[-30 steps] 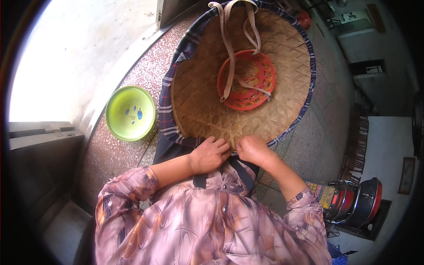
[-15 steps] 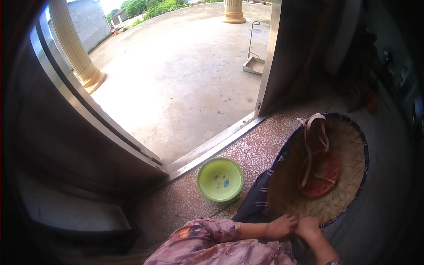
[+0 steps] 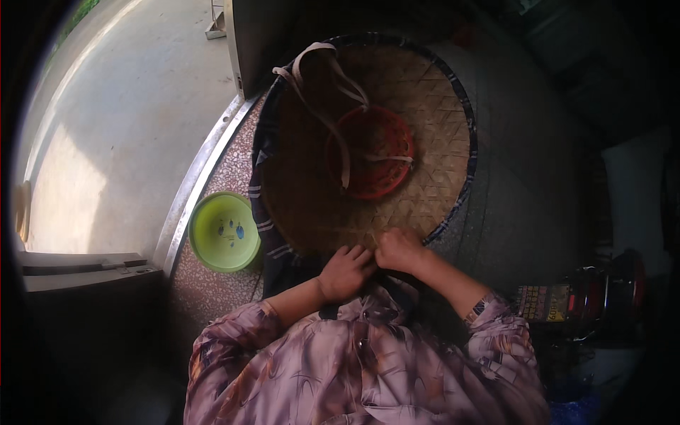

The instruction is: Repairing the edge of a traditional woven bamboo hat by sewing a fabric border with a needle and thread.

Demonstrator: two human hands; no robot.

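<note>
A large round woven bamboo hat (image 3: 432, 149) lies with its hollow side up across my lap. Dark plaid cloth (image 3: 263, 205) edges its brim and hangs loose at the near left. Inside sits a red headband ring (image 3: 407, 152) with pale straps (image 3: 340, 134) tied to it. My left hand (image 3: 347, 272) is closed with bent fingers on the near brim and its cloth. Beside it, my right hand (image 3: 398, 249) pinches at the same stretch of brim. Its fingertips hide whatever lies between them.
A green basin (image 3: 224, 231) stands on the speckled floor (image 3: 202, 287) to the left. Past it run a metal door sill (image 3: 202, 166) and a sunlit concrete yard (image 3: 142, 127). At the right is a vehicle's rear end with a plate (image 3: 544, 303) and red light.
My view has swung right and down, so the hat and both hands now sit near the middle. Both hands stay close together at the hat's near brim.
</note>
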